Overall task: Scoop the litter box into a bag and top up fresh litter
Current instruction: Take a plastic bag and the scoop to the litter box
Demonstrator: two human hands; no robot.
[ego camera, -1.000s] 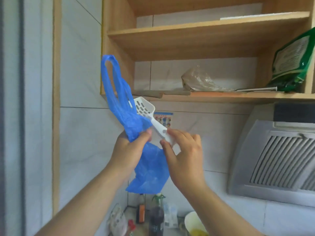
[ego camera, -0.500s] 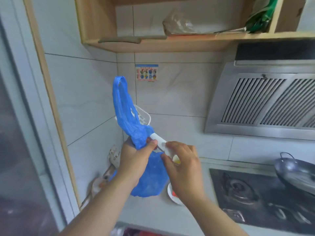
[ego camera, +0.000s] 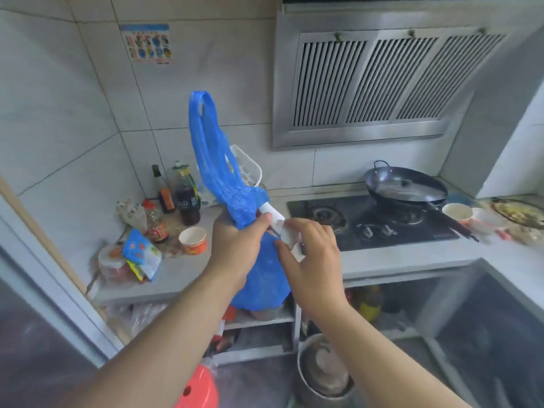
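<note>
While the left hand [ego camera: 235, 245] grip bunches the blue bag [ego camera: 217, 169], right hand [ego camera: 312, 260] fingers pinching the white scoop [ego camera: 275, 217] handle, above the counter [ego camera: 382, 260]

Blue bag [ego camera: 216, 175]: thin, crinkled plastic film, slightly glossy, gathered into tight pleats where gripped. Litter scoop [ego camera: 246, 169]: smooth, matt white moulded plastic with a slotted head. Range hood [ego camera: 374, 78]: brushed metal, satin sheen, with louvred slats. Wok [ego camera: 404, 187]: dark metal, dull outside, glossy within. Gas hob [ego camera: 371, 222]: glossy black glass-like top. Wall tiles [ego camera: 59, 92]: smooth, pale, glazed, faintly reflective. Table [ego camera: 397, 254]: matt grey, stone-like surface. Cup [ego camera: 193, 240]: matt paper, printed. Bottles [ego camera: 185, 195]: shiny clear plastic or glass; which cannot be told. Stool [ego camera: 197, 390]: glossy red plastic.
</note>
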